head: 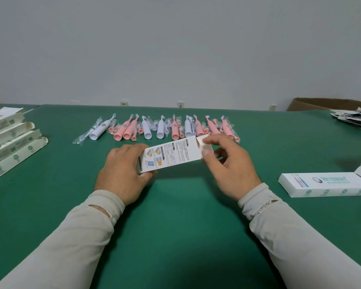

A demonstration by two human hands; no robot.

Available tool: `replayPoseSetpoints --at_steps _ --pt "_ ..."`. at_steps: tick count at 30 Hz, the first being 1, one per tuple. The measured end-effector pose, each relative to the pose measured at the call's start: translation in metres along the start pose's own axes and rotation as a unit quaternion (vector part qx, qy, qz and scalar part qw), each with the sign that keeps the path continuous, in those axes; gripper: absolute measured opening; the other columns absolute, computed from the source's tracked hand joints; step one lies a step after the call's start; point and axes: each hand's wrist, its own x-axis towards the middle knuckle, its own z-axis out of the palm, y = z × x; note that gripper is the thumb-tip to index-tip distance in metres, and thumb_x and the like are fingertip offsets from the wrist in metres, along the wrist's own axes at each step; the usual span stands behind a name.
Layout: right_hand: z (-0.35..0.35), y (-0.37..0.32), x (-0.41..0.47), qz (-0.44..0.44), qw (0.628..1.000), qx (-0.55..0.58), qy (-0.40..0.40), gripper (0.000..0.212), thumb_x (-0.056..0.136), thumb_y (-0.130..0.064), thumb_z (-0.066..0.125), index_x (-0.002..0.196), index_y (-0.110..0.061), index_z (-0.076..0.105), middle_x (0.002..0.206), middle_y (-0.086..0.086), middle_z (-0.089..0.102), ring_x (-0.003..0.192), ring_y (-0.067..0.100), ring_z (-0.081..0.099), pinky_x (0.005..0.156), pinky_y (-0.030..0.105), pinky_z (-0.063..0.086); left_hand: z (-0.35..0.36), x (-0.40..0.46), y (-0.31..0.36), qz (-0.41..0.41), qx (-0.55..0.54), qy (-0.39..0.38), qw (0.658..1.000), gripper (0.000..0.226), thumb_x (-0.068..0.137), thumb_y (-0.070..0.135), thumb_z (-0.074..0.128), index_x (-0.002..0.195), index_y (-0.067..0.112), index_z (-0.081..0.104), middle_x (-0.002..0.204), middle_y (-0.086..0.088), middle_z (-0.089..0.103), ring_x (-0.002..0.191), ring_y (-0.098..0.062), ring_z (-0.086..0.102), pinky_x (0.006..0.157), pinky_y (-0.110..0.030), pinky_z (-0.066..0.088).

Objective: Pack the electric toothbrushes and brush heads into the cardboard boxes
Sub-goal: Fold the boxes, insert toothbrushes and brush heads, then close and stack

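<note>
While both hands [175,161] hold it, white box [171,156] shows printed text.

A packing workroom: green table [175,226], rowed toothbrushes [165,129], stacked boxes [10,147].

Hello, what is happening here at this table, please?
A person holds one white box above the green table. The left hand grips one end; the right hand pinches the flap at the other end. Pink and white toothbrushes lie in a row behind, not yet packed.
</note>
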Motion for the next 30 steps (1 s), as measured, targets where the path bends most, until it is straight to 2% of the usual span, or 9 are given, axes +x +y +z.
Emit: replayPoseSetpoints --at_steps 2,4,9,17,20,22,25,27,30 --pt "0.003 -0.002 0.001 0.045 0.996 0.077 0.019 0.019 0.088 -0.032 0.061 0.103 -0.041 0.054 0.104 -0.012 0.068 0.087 0.018 0.069 0.077 0.028 0.054 0.000 0.000 0.000 -0.005 0.002 0.003 1.000 0.050 0.080 0.038 0.076 0.125 0.034 0.056 0.118 0.008 0.058 0.118 -0.025 0.045 0.096 -0.048 0.045" --pt "0.005 -0.002 0.001 0.063 0.989 0.129 0.032 0.020 0.091 -0.026 0.062 0.105 -0.039 0.055 0.097 -0.004 0.073 0.083 0.018 0.072 0.076 0.031 0.054 -0.001 0.000 0.000 -0.006 0.006 0.007 1.000 0.050 0.080 0.039 0.076 0.126 0.035 0.055 0.119 0.008 0.058 0.118 -0.025 0.045 0.096 -0.048 0.045" --pt "0.004 -0.003 0.002 0.086 0.985 0.144 0.039 0.019 0.093 -0.013 0.068 0.096 -0.031 0.066 0.088 -0.005 0.074 0.076 0.014 0.072 0.070 0.028 0.054 -0.002 -0.002 0.002 0.000 0.016 0.016 1.000 0.051 0.079 0.038 0.077 0.126 0.036 0.055 0.121 0.009 0.058 0.119 -0.024 0.043 0.092 -0.046 0.046" --pt "0.005 -0.005 0.002 0.094 0.988 0.112 0.039 0.013 0.091 -0.017 0.070 0.082 -0.025 0.074 0.074 -0.004 0.074 0.077 0.028 0.070 0.077 0.046 0.060 -0.005 -0.004 0.007 -0.002 0.036 0.016 0.999 0.051 0.080 0.042 0.075 0.127 0.038 0.053 0.124 0.011 0.056 0.121 -0.022 0.040 0.086 -0.044 0.048" --pt "0.009 -0.006 0.000 0.088 0.991 0.090 0.036 0.017 0.094 -0.022 0.067 0.083 -0.032 0.075 0.080 -0.011 0.074 0.079 0.018 0.068 0.080 0.042 0.058 -0.006 -0.005 0.008 -0.001 0.051 0.021 0.998 0.051 0.081 0.043 0.073 0.127 0.038 0.052 0.124 0.011 0.056 0.121 -0.022 0.041 0.081 -0.043 0.049" --pt "0.015 -0.007 -0.001 0.075 0.993 0.090 0.029 0.019 0.095 -0.022 0.066 0.092 -0.040 0.073 0.092 -0.018 0.073 0.086 0.006 0.066 0.084 0.031 0.055 -0.007 -0.005 0.007 -0.001 0.049 0.033 0.998 0.056 0.080 0.044 0.074 0.131 0.037 0.051 0.126 0.009 0.056 0.120 -0.023 0.044 0.080 -0.043 0.048" --pt "0.020 -0.007 0.001 0.081 0.989 0.104 0.061 0.032 0.094 -0.012 0.064 0.116 -0.035 0.069 0.103 -0.029 0.069 0.076 -0.007 0.059 0.070 0.008 0.047 -0.003 -0.007 0.008 0.031 0.010 0.009 0.999 0.068 0.080 0.034 0.078 0.140 0.031 0.046 0.136 0.005 0.052 0.124 -0.025 0.046 0.097 -0.046 0.046" --pt "0.015 -0.004 0.004 0.117 0.982 0.117 0.095 0.039 0.095 -0.007 0.061 0.129 -0.025 0.066 0.093 -0.035 0.068 0.071 -0.006 0.059 0.063 0.005 0.046 0.004 -0.009 0.012 0.054 -0.019 -0.015 0.998 0.070 0.080 0.023 0.077 0.143 0.026 0.046 0.138 0.001 0.051 0.125 -0.023 0.047 0.104 -0.040 0.040" --pt "0.004 -0.002 0.002 0.147 0.976 0.123 0.102 0.043 0.096 -0.007 0.060 0.136 -0.024 0.061 0.082 -0.035 0.068 0.060 0.008 0.060 0.056 0.007 0.047 0.008 -0.012 0.015 0.057 -0.055 -0.014 0.997 0.067 0.080 0.016 0.078 0.141 0.021 0.052 0.133 -0.004 0.053 0.121 -0.015 0.044 0.101 -0.024 0.030"
